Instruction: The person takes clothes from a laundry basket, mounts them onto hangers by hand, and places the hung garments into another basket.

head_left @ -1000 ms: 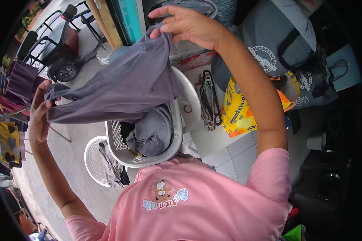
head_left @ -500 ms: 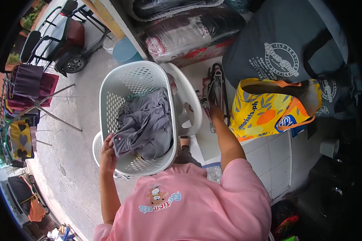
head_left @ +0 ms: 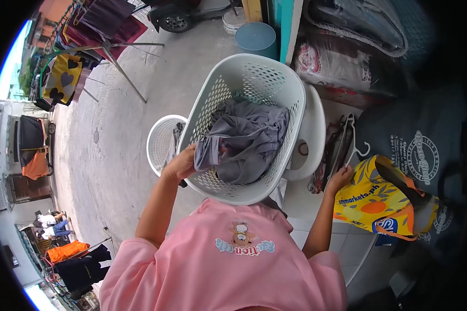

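A white perforated basket (head_left: 194,111) stands in front of me with a grey garment (head_left: 249,137) bunched inside. My left hand (head_left: 182,161) is closed on an edge of that garment at the basket's near left rim. To the right, my right hand (head_left: 340,179) is closed on a white hanger (head_left: 354,145), its hook pointing right. Several dark hangers (head_left: 334,153) lie beside it on a white surface. A yellow shopping bag (head_left: 371,199) is just right of my right hand.
A smaller white basket (head_left: 158,142) with cloth stands on the ground at left. Behind are a blue bucket (head_left: 255,40) and plastic-wrapped bedding (head_left: 342,62). A dark bag (head_left: 415,135) is at right. Clothes hang on a rack (head_left: 109,49) at upper left.
The grey garment was stretched between both hands, then lowered into the basket. My right hand moved to the hangers and now lifts a white one. The view has turned.
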The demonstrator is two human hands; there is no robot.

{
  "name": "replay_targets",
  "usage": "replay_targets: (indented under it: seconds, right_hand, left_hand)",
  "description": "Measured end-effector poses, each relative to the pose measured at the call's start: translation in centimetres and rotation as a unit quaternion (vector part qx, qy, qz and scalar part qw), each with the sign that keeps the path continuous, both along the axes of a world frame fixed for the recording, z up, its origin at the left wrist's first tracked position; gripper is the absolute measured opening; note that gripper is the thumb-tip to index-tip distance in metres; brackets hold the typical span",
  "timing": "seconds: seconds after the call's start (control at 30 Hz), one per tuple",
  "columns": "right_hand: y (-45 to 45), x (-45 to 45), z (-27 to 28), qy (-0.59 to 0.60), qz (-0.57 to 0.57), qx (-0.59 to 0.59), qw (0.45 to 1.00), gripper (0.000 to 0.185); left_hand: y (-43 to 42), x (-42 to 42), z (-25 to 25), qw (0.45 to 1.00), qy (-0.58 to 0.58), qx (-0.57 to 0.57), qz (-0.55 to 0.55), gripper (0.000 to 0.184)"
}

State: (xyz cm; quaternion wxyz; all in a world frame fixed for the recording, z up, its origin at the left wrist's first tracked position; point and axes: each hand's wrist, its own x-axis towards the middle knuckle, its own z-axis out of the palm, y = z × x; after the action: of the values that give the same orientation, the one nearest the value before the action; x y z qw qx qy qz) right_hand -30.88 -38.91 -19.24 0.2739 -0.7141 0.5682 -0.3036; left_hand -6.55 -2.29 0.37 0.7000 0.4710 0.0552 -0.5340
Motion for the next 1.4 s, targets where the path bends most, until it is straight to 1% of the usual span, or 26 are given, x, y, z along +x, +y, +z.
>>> replay_targets:
  seconds: [0.07, 0.1, 0.13, 0.2, 0.23, 0.27, 0.3, 0.33, 0.37, 0.4, 0.47, 0.5, 0.57, 0.6, 0.67, 0.73, 0.8, 0.87, 0.93, 1.0, 1.07, 1.1, 1.13, 1.2, 1.23, 1.4]
  right_hand:
    - [2.3, 0.7, 5.0, -0.118, -0.005, 0.025, 0.993, 0.024]
    - [2.9, -0.1, 6.1, -0.123, 0.023, 0.049, 0.991, 0.023]
    - [4.2, 0.0, 10.0, -0.107, 0.051, 0.108, 0.987, 0.023]
    - [4.9, -0.5, 11.6, -0.130, 0.174, 0.014, 0.976, 0.018]
    - [4.8, -0.4, 12.7, -0.130, 0.173, 0.010, 0.976, 0.018]
    - [4.8, 0.4, 14.9, -0.067, 0.253, -0.153, 0.953, 0.016]
    - [4.8, 1.1, 16.6, -0.001, 0.323, -0.311, 0.894, 0.014]
    - [4.8, 1.6, 17.5, 0.002, 0.321, -0.315, 0.893, 0.014]
    - [5.0, 2.1, 18.2, 0.001, 0.358, -0.308, 0.882, 0.013]
    - [5.3, 2.7, 18.9, 0.000, 0.394, -0.299, 0.869, 0.014]
    - [5.9, 4.5, 19.9, 0.022, 0.428, -0.302, 0.852, 0.016]
    - [6.2, 5.6, 20.1, 0.030, 0.452, -0.302, 0.839, 0.018]
    - [7.3, 7.9, 20.4, 0.027, 0.491, -0.298, 0.818, 0.020]
    - [7.9, 9.1, 20.6, 0.014, 0.507, -0.295, 0.810, 0.021]
    - [9.1, 11.4, 21.7, -0.008, 0.489, -0.331, 0.807, 0.021]
    - [10.8, 12.6, 22.1, -0.036, 0.472, -0.367, 0.800, 0.021]
    - [12.8, 13.2, 21.2, -0.205, 0.342, -0.435, 0.807, 0.022]
    - [14.8, 13.4, 20.3, -0.258, 0.522, -0.309, 0.752, 0.024]
    - [16.9, 14.7, 17.8, -0.208, 0.622, -0.196, 0.729, 0.028]
    - [18.0, 15.6, 14.5, -0.170, 0.622, -0.167, 0.746, 0.035]
    - [18.2, 16.5, 13.1, -0.040, 0.616, -0.108, 0.779, 0.041]
    - [17.6, 16.7, 13.1, 0.107, 0.638, -0.079, 0.759, 0.041]
    - [16.7, 16.6, 13.2, 0.107, 0.638, -0.081, 0.758, 0.041]
    - [14.7, 16.6, 14.6, 0.018, 0.658, -0.135, 0.740, 0.032]
    - [13.8, 16.7, 14.9, -0.076, 0.621, -0.210, 0.752, 0.023]
    - [9.1, 17.1, 18.1, -0.106, 0.607, -0.215, 0.758, 0.017]
  left_hand:
    - [-0.4, 0.6, 0.5, 0.999, -0.045, 0.002, -0.013, 0.036]
    - [-0.2, 0.9, 0.0, 0.993, -0.107, 0.018, -0.036, 0.038]
    - [0.0, 1.2, -0.5, 0.993, -0.110, 0.014, -0.034, 0.038]
    - [-0.1, 1.8, -0.8, 0.962, -0.264, -0.021, -0.067, 0.044]
    - [0.1, 2.2, -0.6, 0.980, -0.194, -0.013, -0.039, 0.049]
    - [0.1, 2.3, -0.4, 0.980, -0.194, -0.018, -0.041, 0.049]
    - [0.2, 2.4, -0.4, 0.970, -0.239, 0.010, -0.050, 0.050]
    - [0.1, 2.5, -0.3, 0.956, -0.285, 0.036, -0.057, 0.051]
    - [-0.1, 2.4, 0.0, 0.947, -0.316, 0.025, -0.051, 0.040]
    - [-0.1, 2.4, 0.4, 0.947, -0.315, 0.022, -0.052, 0.040]
    - [-0.2, 2.4, 1.3, 0.904, -0.414, 0.049, -0.091, 0.041]
    - [-0.5, 2.4, 1.8, 0.905, -0.413, 0.044, -0.093, 0.041]
    - [-1.2, 2.2, 2.8, 0.746, -0.641, 0.084, -0.159, 0.041]
    - [-1.3, 2.1, 3.3, 0.747, -0.640, 0.078, -0.160, 0.041]
    - [-1.1, 2.3, 4.2, 0.632, -0.718, 0.161, -0.243, 0.037]
    - [-1.1, 2.0, 4.6, 0.632, -0.736, 0.143, -0.194, 0.031]
    - [-0.7, 2.0, 4.8, 0.630, -0.745, 0.157, -0.153, 0.030]
    - [-0.1, 1.9, 5.0, 0.641, -0.741, 0.153, -0.127, 0.030]
    - [0.4, 1.9, 5.1, 0.651, -0.739, 0.145, -0.100, 0.030]
    - [1.1, 2.0, 5.3, 0.648, -0.751, 0.117, -0.045, 0.029]
    - [2.2, 2.6, 5.3, 0.656, -0.744, 0.124, -0.037, 0.027]
    - [2.9, 2.9, 5.4, 0.665, -0.735, 0.132, -0.032, 0.025]
    - [3.8, 3.3, 5.6, 0.664, -0.736, 0.132, -0.030, 0.025]
    - [5.4, 3.9, 6.1, 0.642, -0.744, 0.183, -0.043, 0.026]
    - [6.2, 3.9, 6.7, 0.648, -0.731, 0.207, -0.047, 0.025]
    - [8.3, 4.6, 7.3, 0.657, -0.725, 0.203, -0.031, 0.022]
